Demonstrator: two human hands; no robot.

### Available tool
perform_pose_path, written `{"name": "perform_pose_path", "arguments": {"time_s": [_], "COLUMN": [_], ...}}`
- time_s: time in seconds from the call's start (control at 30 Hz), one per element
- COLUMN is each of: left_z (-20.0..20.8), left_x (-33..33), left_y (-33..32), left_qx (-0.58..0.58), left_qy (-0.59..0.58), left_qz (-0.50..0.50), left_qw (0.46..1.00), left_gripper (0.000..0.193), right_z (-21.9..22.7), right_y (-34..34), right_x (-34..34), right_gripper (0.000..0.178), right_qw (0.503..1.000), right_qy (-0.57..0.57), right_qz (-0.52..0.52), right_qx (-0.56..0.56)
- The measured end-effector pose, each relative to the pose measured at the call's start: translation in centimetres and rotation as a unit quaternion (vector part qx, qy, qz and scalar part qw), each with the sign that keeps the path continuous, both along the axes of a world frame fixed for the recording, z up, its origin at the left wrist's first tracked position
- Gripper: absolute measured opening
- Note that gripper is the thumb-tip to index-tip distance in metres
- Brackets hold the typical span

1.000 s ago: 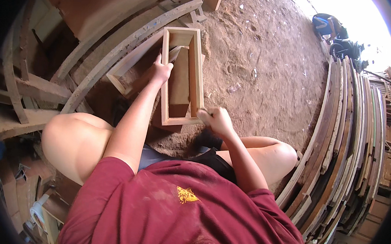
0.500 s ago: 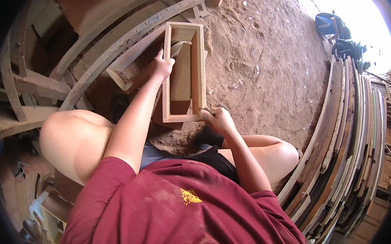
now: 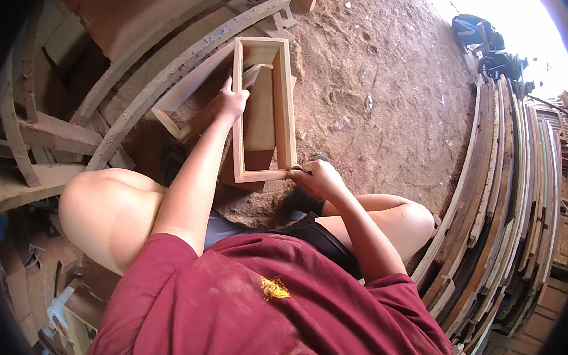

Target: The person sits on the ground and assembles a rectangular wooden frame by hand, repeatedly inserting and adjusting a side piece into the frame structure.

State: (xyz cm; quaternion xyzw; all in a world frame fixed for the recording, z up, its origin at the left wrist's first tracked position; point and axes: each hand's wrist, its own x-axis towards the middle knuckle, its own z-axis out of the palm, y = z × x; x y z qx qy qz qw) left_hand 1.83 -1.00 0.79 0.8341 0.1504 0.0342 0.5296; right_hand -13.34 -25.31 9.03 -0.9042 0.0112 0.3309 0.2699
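Observation:
A long rectangular open frame of pale wood (image 3: 287,122), like a box without a bottom, is held tilted in front of my crossed legs. My left hand (image 3: 234,103) is closed around its left long side, thumb pointing up along the wood. At the near right corner my right hand (image 3: 321,180) is closed, pinching a thin, folded greyish piece (image 3: 299,169) that looks like sandpaper against the frame. Through the opening shows a brown wooden block or box (image 3: 262,114) beneath. Left of it, a second wooden frame (image 3: 165,119) leans, partly hidden by my left forearm.
Curved wooden beams (image 3: 194,58) stand at the left. A long stack of boards (image 3: 490,203) lines the right side. Dusty brown ground (image 3: 380,86) with small scraps stretches ahead, and dark bags or a vehicle part (image 3: 478,33) stand far right.
The view has shifted slightly. The wooden frame sits a little further left and is turned slightly. My right hand stays at its near right corner, with the fingers moved a little along the edge.

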Motion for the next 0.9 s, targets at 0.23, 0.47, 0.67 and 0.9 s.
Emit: {"name": "perform_pose_path", "arguments": {"time_s": [0.23, 0.47, 0.67, 0.9], "left_z": [-2.1, -0.2, -3.6, -1.8], "left_x": [0.9, 0.3, 1.2, 0.6], "left_y": [0.9, 0.3, 1.2, 0.4], "left_qx": [-0.004, -0.021, -0.009, -0.018], "left_qy": [0.014, -0.006, -0.016, -0.021], "left_qz": [-0.029, -0.033, -0.021, -0.033], "left_qw": [0.999, 0.999, 1.0, 0.999], "left_gripper": [0.081, 0.085, 0.079, 0.076], "right_z": [0.0, -1.0, -1.0, -0.3], "right_y": [-0.4, 0.2, -0.6, 1.4], "right_x": [0.9, 1.0, -0.2, 2.5], "right_gripper": [0.046, 0.046, 0.047, 0.045], "right_qw": [0.998, 0.993, 0.995, 0.996], "right_qy": [-0.009, -0.121, -0.077, -0.089], "right_qz": [-0.003, -0.012, 0.052, -0.004], "right_qx": [0.06, 0.001, 0.035, -0.027]}}
